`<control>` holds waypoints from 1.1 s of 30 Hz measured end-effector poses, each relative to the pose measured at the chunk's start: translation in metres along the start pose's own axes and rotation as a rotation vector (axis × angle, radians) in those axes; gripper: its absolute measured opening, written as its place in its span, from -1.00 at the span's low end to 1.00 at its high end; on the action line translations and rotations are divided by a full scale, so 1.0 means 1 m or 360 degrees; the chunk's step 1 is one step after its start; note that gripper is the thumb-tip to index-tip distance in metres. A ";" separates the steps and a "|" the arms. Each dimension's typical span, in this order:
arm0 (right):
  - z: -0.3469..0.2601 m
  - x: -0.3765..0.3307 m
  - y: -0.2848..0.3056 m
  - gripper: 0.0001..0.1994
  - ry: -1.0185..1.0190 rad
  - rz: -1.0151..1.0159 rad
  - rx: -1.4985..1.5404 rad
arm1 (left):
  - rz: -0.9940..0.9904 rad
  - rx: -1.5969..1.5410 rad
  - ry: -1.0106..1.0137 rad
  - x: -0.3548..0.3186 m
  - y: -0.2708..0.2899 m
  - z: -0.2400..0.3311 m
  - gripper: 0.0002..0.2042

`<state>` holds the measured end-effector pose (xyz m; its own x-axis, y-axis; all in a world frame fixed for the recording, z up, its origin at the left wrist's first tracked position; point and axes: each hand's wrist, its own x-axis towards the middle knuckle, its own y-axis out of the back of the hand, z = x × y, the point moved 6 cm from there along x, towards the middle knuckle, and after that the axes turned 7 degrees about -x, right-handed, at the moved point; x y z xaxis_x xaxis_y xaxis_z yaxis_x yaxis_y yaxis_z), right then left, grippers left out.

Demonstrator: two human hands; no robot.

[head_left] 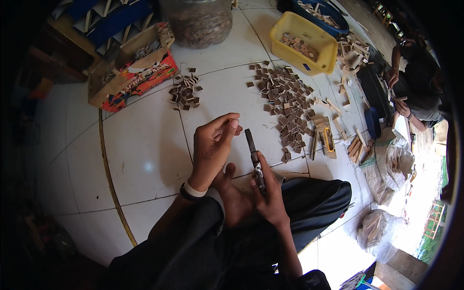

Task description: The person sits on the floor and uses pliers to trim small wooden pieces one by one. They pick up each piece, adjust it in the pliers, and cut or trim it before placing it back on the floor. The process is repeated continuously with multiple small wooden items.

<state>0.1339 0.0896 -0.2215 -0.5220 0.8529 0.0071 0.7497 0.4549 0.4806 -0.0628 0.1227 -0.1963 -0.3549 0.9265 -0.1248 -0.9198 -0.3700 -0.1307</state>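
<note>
My left hand (211,150) is raised over the tiled floor, thumb and fingertips pinched together. Whatever is between them is too small or hidden to make out. My right hand (271,200) grips a dark, flat-bladed tool (251,144) by its wrapped, partly silvery handle, the blade pointing up and away from me. The blade's tip is close to my left fingertips, with a small gap between. Beyond and to the right spreads a large pile of small brown square pieces (290,104). A smaller pile of similar pieces (185,93) lies beyond my left hand.
A yellow tub (330,54) with small pieces and a blue basin (344,24) stand at the far right. A printed cardboard box (145,79) and a clear plastic container (200,21) are at the far left. Wood offcuts, sacks (386,162) and a co-worker's hands (402,107) are right.
</note>
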 end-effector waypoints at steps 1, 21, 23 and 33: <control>0.000 -0.001 -0.003 -0.32 -0.0018 0.0010 0.0010 | 0.0007 -0.0082 -0.0002 0.001 -0.001 -0.001 -0.61; 0.004 -0.023 -0.019 -0.17 -0.0286 -0.0429 0.1400 | -0.0444 -0.0948 0.0690 -0.003 -0.009 -0.035 -0.66; 0.005 -0.023 -0.018 -0.17 -0.0275 -0.0429 0.1388 | -0.0445 -0.0984 0.0709 -0.003 -0.010 -0.038 -0.65; 0.001 -0.023 -0.019 -0.20 -0.0264 -0.0486 0.1541 | -0.0475 -0.0796 0.0647 -0.004 -0.009 -0.030 -0.60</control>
<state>0.1318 0.0618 -0.2312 -0.7376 0.6577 -0.1532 0.6393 0.6070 -0.4721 -0.0478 0.1201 -0.2245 0.0805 0.9304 -0.3575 -0.7463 -0.1815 -0.6404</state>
